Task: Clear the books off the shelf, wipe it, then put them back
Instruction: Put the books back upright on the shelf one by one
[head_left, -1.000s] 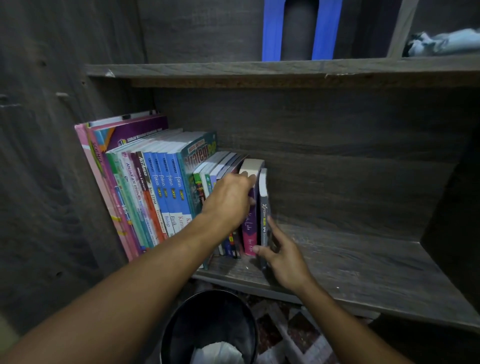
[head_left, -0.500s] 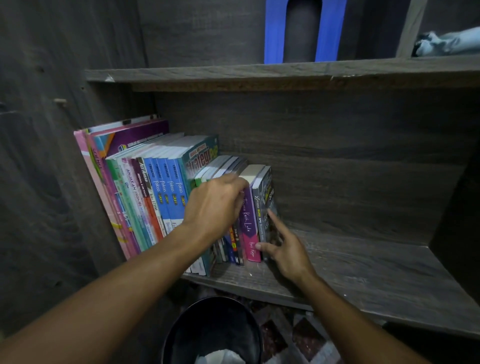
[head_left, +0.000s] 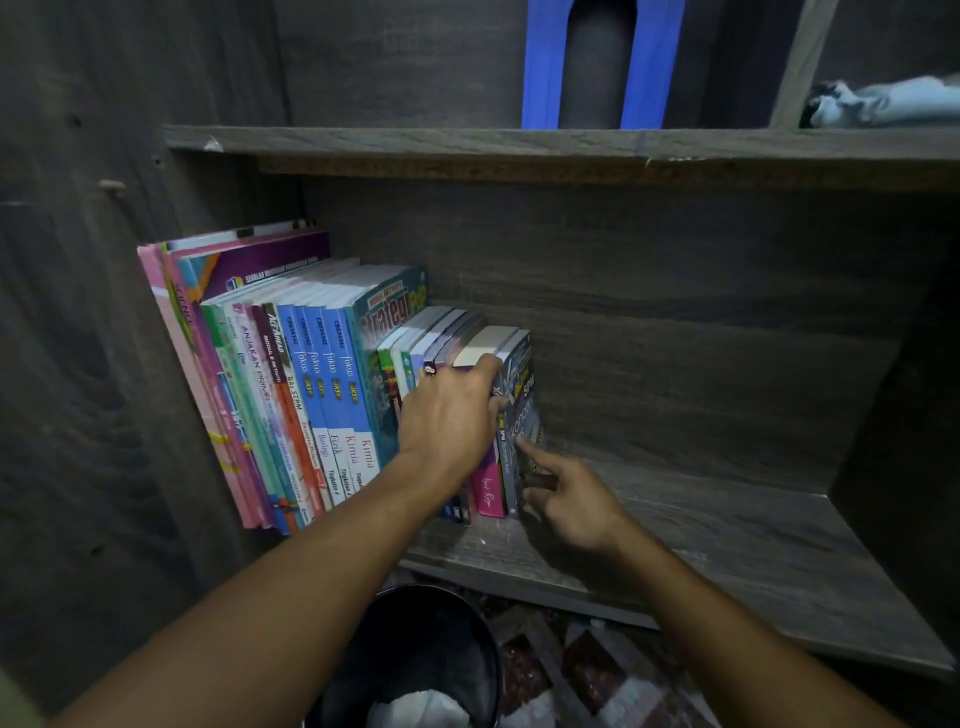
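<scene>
A row of several upright books (head_left: 311, 395) fills the left part of the dark wooden shelf (head_left: 727, 561), leaning left against the side wall. The rightmost is a grey book (head_left: 522, 395), beside a pink-spined book (head_left: 488, 488). My left hand (head_left: 449, 421) lies over the tops and spines of the small books at the row's right end, fingers curled on the top edge of the pink-spined book. My right hand (head_left: 566, 499) touches the grey book's cover low down with a straight index finger and thumb.
A black waste bin (head_left: 415, 660) with white paper in it stands on the patterned floor below the shelf. The upper shelf (head_left: 519, 143) carries a blue object (head_left: 602, 62) and a pale cloth (head_left: 883, 101). The lower shelf's right half is bare wood.
The grey book has been pushed upright against the row. My left hand shifted right along the book tops. My right hand moved up on the grey cover.
</scene>
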